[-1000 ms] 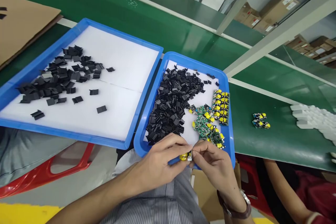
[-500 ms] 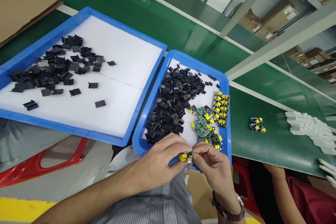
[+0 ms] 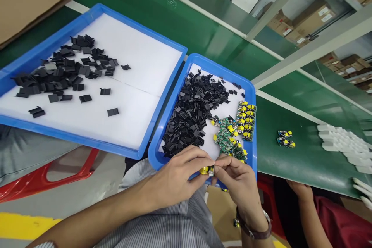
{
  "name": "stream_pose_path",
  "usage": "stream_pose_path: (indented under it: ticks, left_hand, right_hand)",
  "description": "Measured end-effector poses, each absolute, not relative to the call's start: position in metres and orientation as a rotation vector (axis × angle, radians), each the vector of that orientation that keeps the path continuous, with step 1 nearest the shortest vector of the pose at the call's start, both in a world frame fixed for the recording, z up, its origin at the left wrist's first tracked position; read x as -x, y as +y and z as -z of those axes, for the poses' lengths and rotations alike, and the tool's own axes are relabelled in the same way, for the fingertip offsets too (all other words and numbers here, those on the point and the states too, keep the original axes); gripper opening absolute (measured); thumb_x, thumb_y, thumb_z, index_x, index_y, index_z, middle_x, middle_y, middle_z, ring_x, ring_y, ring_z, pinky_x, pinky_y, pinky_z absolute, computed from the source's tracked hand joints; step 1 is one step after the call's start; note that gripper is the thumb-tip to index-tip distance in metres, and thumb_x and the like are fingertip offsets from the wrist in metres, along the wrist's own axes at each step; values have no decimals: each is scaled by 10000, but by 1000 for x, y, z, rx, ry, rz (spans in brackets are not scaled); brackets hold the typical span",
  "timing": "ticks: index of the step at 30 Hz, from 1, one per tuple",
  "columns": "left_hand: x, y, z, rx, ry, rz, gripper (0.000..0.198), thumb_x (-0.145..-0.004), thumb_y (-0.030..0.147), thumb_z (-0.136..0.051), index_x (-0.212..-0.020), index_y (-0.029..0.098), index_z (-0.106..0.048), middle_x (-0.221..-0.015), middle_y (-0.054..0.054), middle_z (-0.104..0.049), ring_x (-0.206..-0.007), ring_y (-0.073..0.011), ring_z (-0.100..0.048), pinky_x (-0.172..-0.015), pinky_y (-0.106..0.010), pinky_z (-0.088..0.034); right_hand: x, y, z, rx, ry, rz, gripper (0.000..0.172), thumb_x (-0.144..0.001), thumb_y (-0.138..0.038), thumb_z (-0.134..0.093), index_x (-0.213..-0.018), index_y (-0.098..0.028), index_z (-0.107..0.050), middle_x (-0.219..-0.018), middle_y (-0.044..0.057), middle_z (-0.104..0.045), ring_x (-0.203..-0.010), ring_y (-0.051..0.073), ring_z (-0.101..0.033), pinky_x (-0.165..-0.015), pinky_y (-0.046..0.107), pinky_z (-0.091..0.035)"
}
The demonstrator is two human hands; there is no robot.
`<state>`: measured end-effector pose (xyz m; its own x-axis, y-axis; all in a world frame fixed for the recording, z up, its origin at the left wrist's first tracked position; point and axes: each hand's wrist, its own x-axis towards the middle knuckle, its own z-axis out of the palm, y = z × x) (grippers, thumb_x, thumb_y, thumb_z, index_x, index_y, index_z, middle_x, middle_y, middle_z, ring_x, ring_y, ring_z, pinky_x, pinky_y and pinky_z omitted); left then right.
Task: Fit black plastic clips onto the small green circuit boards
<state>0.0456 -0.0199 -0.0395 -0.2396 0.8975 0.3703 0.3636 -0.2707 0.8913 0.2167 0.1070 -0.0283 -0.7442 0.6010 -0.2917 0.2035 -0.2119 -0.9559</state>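
Observation:
My left hand (image 3: 177, 178) and my right hand (image 3: 236, 180) meet at the near edge of the smaller blue tray (image 3: 250, 93). Both pinch one small circuit board with yellow parts (image 3: 207, 170) between their fingertips. Just beyond them in that tray lie a heap of black plastic clips (image 3: 193, 112) and a cluster of green circuit boards with yellow parts (image 3: 235, 131). My right wrist carries a watch (image 3: 255, 230).
A larger blue tray (image 3: 29, 60) on the left holds scattered black clips (image 3: 61, 73). On the green belt (image 3: 305, 155) lie two more boards (image 3: 285, 138) and a row of white parts (image 3: 345, 143). Another person's arm (image 3: 308, 209) reaches in at lower right. Cardboard (image 3: 26, 0) sits far left.
The view has shifted slightly. My fingers have worked a little on the small board; both hands stay at the tray's near edge.

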Motion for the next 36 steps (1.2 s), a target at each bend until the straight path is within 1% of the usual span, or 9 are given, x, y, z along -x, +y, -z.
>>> stream_pose_path:
  ticks: [4,12,16,18,21,24,29,33,36]
  left_hand:
    - [-45,-19,36,-1500,1533,-1581,340,-933,11,-606,-1192,212,-697,-1113,-74,-713,-1061,-197,-675,-944,-351,-612]
    - [-44,-20,38,-1528,1506,-1597,335,-946,18,-614,-1210,202,-708,-1123,-73,-715,-1070,-189,-673,-948,-335,-602]
    - [-43,-20,38,-1511,1496,-1584,331,-958,21,-612,-1225,190,-712,-1145,-85,-702,-1084,-189,-675,-955,-333,-596]
    - [-43,-21,39,-1515,1480,-1588,333,-954,12,-614,-1220,188,-712,-1141,-87,-704,-1080,-193,-673,-949,-342,-598]
    - [-43,-21,40,-1543,1420,-1613,330,-944,-6,-624,-1205,176,-712,-1133,-93,-713,-1082,-203,-668,-943,-357,-601]
    - [-43,-21,41,-1569,1392,-1630,350,-938,-17,-633,-1226,169,-705,-1129,-99,-717,-1083,-206,-671,-936,-360,-604]
    - [-42,-20,41,-1585,1442,-1655,405,-930,-16,-641,-1288,171,-681,-1132,-112,-713,-1062,-212,-684,-919,-367,-616]
    - [-41,-22,40,-1543,1510,-1646,412,-920,-2,-668,-1298,162,-677,-1149,-113,-712,-1049,-193,-707,-909,-322,-626]
    - [-40,-23,39,-1509,1538,-1639,439,-916,2,-681,-1321,172,-669,-1174,-101,-718,-1062,-171,-718,-941,-283,-616]
  right_hand:
    - [-218,105,29,960,-1657,-2097,81,-904,-256,-817,-979,-245,-789,-800,-6,-751,-644,140,-752,-658,252,-629]
    - [-219,105,31,946,-1684,-2060,109,-873,-305,-844,-924,-224,-793,-848,10,-733,-641,150,-741,-642,281,-645]
    - [-219,104,33,905,-1661,-2052,110,-861,-280,-856,-949,-239,-803,-876,8,-733,-666,149,-749,-659,279,-647]
    - [-219,104,32,875,-1653,-2072,74,-878,-254,-840,-944,-243,-808,-863,2,-732,-672,141,-753,-667,264,-638]
    - [-217,106,30,852,-1650,-2146,27,-894,-245,-825,-911,-235,-808,-811,-3,-733,-646,134,-750,-644,251,-623]
    - [-213,107,27,861,-1638,-2158,53,-880,-260,-838,-880,-220,-803,-777,-4,-730,-598,132,-739,-588,240,-606]
    - [-204,101,31,853,-1547,-2185,29,-887,-235,-833,-888,-223,-806,-759,-15,-735,-569,122,-740,-576,227,-607]
    - [-203,97,39,873,-1395,-2206,39,-885,-229,-840,-910,-226,-811,-746,-16,-755,-550,123,-744,-575,229,-621]
    - [-205,99,40,865,-1360,-2289,107,-879,-234,-850,-980,-223,-819,-725,1,-783,-596,137,-761,-616,244,-646]
